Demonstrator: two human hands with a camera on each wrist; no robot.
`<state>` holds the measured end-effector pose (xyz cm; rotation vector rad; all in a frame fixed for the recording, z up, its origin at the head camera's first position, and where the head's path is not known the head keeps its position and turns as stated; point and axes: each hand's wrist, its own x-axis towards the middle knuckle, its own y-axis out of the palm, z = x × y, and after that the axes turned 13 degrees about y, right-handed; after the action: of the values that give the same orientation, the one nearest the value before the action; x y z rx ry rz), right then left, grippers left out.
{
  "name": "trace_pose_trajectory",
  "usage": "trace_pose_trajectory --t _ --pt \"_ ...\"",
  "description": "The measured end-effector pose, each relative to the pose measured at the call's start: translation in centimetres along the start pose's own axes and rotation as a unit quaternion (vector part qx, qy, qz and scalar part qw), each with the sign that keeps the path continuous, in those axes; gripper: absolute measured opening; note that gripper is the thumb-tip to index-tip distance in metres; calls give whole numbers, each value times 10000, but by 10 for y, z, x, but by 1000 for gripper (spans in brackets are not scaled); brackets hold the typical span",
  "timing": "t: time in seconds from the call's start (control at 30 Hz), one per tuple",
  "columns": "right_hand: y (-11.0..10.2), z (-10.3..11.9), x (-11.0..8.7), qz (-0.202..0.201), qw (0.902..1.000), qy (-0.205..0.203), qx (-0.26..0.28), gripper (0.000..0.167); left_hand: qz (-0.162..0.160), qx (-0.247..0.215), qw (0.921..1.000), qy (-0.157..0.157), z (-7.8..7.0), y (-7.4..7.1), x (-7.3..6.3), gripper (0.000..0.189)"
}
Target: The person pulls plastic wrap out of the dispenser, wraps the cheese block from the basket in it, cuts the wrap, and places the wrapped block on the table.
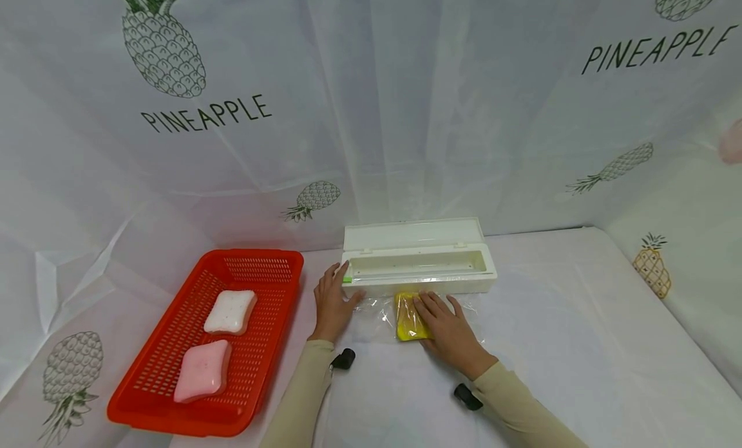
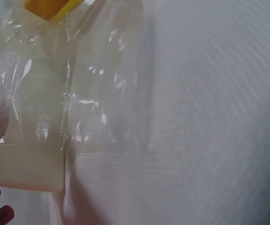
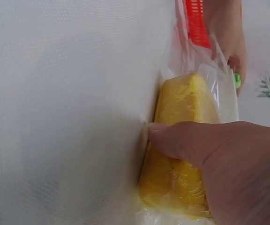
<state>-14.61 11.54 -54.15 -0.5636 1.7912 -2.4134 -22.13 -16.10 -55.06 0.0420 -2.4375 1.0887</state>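
Note:
A white cling film dispenser (image 1: 420,285) lies with its lid raised against the back cloth. My left hand (image 1: 333,304) holds its left end, thumb on the front face and fingers near the green slide cutter (image 1: 347,280). Clear cling film (image 1: 373,316) stretches out along the dispenser's front. In front of the dispenser, my right hand (image 1: 452,329) grips a yellow sponge (image 1: 406,316) covered by the film. The right wrist view shows the thumb (image 3: 186,140) on the near side of the yellow sponge (image 3: 170,180); the other fingers are hidden there.
On the left stands a red plastic basket (image 1: 278,326) with a white sponge (image 1: 230,311) and a pink sponge (image 1: 201,371) inside. A white cloth covers the table (image 1: 556,319). The pineapple-print curtain (image 1: 400,113) hangs behind, close to the dispenser's lid.

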Motion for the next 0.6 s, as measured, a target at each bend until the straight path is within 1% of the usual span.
trace_pose_trajectory --t 0.17,0.23,0.3,0.43,0.53,0.6 --pt "-6 3 2 132 9999 66 -24 87 -235 52 9997 27 4 3 2 82" --pt "-9 5 3 123 9999 73 16 88 -315 56 9995 -3 4 5 3 82" --pt "-12 9 5 30 10000 52 72 88 -328 58 9994 -64 4 6 3 82" --pt "-19 24 10 -263 9994 -97 204 78 -322 51 9994 -136 3 6 3 82" --pt "-21 40 18 -406 9978 -252 458 67 -364 161 9992 -72 4 6 3 81" --pt "-20 50 25 -413 9962 -338 688 62 -390 274 9989 1 4 7 4 81"
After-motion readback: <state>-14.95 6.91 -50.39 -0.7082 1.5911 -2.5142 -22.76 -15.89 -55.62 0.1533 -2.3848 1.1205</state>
